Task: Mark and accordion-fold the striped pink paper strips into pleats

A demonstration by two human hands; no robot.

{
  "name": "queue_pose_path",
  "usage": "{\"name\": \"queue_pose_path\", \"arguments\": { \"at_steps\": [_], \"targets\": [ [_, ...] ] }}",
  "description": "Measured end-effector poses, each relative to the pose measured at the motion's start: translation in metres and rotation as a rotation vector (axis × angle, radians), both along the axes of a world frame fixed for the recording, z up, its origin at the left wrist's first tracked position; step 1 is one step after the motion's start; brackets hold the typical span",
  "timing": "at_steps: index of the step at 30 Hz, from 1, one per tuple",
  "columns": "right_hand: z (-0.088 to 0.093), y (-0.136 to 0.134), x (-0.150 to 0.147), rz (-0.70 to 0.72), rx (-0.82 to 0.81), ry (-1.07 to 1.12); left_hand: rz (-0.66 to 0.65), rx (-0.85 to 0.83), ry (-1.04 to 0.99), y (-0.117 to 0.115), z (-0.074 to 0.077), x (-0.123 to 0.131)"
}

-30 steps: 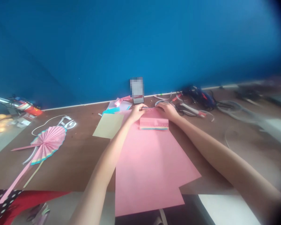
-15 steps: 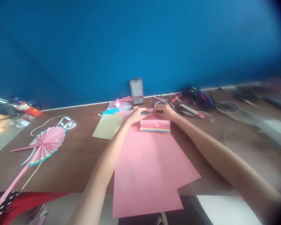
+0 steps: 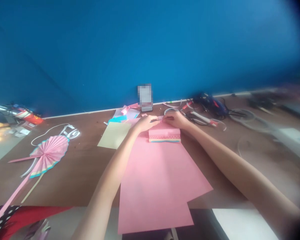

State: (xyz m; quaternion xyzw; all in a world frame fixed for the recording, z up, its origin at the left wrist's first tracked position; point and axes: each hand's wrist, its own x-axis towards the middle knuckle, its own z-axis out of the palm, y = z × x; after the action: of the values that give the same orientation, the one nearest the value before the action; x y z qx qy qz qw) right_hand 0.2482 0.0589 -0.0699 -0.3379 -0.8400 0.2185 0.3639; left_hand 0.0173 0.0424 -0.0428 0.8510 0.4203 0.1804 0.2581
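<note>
My left hand (image 3: 147, 123) and my right hand (image 3: 174, 119) are side by side at the far end of the pink sheets. Each has its fingers closed in a pinch on the far edge of a patterned pink paper (image 3: 164, 136). That paper is small, with a dotted row and yellow and blue stripes along its near edge. It lies on large plain pink sheets (image 3: 160, 186), which overlap and hang over the table's front edge. My fingers partly hide the pinched edge.
A pleated pink paper fan (image 3: 51, 155) with trailing strips lies at left on the brown table (image 3: 82, 180). A pale yellow sheet (image 3: 113, 135) and blue paper (image 3: 118, 119) sit left of my hands. A phone-like object (image 3: 145, 96) leans on the wall; cables (image 3: 210, 105) lie right.
Both hands stay at nearly the same place, with slight finger movement. The blue edge between them no longer shows. The view has shifted slightly.
</note>
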Motion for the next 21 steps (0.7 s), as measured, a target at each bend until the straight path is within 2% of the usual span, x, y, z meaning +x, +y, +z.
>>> {"name": "queue_pose_path", "arguments": {
  "at_steps": [3,6,12,16,21],
  "targets": [
    [0.003,-0.002,0.0,0.015,-0.049,0.025,-0.013,0.041,0.062,-0.005,0.004,0.005],
    [0.005,-0.004,-0.001,-0.022,-0.09,0.073,0.037,0.081,0.063,-0.005,0.0,0.007],
    [0.001,-0.005,0.0,-0.118,-0.21,0.259,0.086,0.029,0.082,-0.002,-0.004,0.002],
    [-0.001,-0.007,0.0,-0.129,-0.324,0.415,0.069,0.051,-0.121,-0.001,-0.008,0.002],
    [0.001,-0.007,-0.001,-0.138,-0.309,0.422,0.07,-0.051,-0.403,0.005,-0.024,0.004]
  ]
}}
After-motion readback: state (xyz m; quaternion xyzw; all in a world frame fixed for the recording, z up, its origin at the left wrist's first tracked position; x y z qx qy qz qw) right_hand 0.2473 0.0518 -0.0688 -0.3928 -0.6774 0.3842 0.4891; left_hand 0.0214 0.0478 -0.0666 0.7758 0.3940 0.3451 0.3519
